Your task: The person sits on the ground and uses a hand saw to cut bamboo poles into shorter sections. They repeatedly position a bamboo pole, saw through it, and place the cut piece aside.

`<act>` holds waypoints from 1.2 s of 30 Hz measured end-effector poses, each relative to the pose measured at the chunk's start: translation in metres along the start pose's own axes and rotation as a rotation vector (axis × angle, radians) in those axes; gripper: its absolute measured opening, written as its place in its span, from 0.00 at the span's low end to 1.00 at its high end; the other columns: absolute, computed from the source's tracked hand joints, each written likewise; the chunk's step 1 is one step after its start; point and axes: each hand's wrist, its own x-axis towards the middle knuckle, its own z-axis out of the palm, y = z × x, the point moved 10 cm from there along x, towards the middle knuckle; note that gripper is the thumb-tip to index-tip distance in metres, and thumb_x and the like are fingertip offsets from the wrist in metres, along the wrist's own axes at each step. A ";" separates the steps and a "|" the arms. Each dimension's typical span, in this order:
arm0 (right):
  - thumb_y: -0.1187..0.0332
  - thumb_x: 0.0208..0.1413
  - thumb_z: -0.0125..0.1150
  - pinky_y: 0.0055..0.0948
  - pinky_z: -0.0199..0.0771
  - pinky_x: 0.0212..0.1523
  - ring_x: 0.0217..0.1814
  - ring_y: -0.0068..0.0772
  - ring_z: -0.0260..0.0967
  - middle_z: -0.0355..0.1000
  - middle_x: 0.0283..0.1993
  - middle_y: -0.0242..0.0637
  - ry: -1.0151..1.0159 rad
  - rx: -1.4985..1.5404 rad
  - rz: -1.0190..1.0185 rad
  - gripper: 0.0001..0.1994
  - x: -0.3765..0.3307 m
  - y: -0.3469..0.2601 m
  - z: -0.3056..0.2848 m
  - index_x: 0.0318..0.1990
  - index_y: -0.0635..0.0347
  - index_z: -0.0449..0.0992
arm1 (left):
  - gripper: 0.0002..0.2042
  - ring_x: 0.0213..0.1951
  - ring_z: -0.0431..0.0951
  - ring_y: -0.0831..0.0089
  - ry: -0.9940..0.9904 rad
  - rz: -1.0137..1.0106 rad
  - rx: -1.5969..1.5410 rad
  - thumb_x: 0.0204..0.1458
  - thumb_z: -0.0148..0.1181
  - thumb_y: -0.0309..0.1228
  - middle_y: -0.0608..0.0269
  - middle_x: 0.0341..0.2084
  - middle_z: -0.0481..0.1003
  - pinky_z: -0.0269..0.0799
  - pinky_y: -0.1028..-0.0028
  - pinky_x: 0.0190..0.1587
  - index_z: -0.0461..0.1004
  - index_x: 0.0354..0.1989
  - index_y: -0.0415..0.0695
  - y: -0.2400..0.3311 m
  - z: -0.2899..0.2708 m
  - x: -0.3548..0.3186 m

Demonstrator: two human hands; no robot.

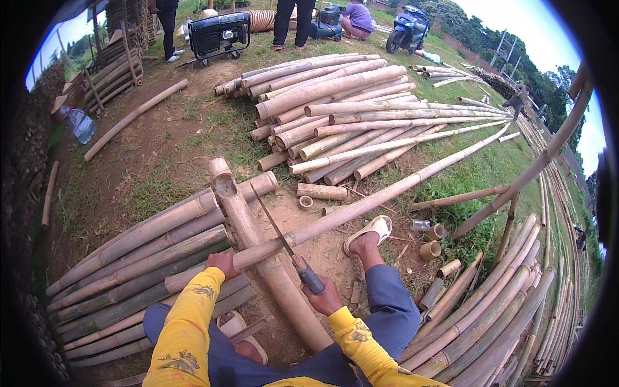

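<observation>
A long bamboo pole point(374, 205) runs from my lower left toward the upper right, lying across a thicker bamboo trunk point(284, 300). My left hand point(222, 263) grips the pole just left of that crossing. In my right hand point(324, 297) is the dark handle of a hand saw point(274, 220). Its long, narrow blade slants up and left over the pole, just right of the crossing, and appears to touch it. Whether it has cut into the wood cannot be made out. The trunk's far end has an oval hole.
Bamboo poles lie stacked left point(135, 258), ahead point(342, 97) and at right point(490, 309). Short cut pieces point(431, 250) litter the ground near my sandalled foot point(369, 233). A slanted post point(525, 174) rises at right. Farther off are a generator point(219, 33), a scooter point(407, 30) and several people.
</observation>
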 end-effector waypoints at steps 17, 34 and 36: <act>0.72 0.56 0.69 0.28 0.69 0.34 0.30 0.20 0.63 0.71 0.26 0.32 -0.007 0.017 0.066 0.08 -0.023 -0.006 -0.003 0.39 0.68 0.78 | 0.29 0.45 0.83 0.47 0.006 -0.001 -0.009 0.44 0.73 0.47 0.45 0.40 0.83 0.78 0.53 0.52 0.75 0.52 0.43 0.002 -0.010 0.003; 0.70 0.55 0.67 0.32 0.70 0.31 0.24 0.27 0.68 0.71 0.21 0.38 0.013 0.059 -0.010 0.07 0.018 -0.008 0.006 0.34 0.65 0.79 | 0.26 0.46 0.83 0.48 -0.009 -0.027 -0.045 0.44 0.72 0.45 0.46 0.41 0.82 0.77 0.54 0.53 0.75 0.50 0.45 -0.004 -0.002 0.005; 0.70 0.55 0.68 0.30 0.70 0.32 0.26 0.25 0.67 0.71 0.23 0.35 0.027 0.041 -0.026 0.07 0.015 -0.003 0.004 0.36 0.66 0.78 | 0.26 0.46 0.83 0.48 -0.002 -0.030 -0.044 0.43 0.72 0.44 0.46 0.41 0.82 0.77 0.53 0.53 0.75 0.50 0.45 -0.002 -0.002 0.005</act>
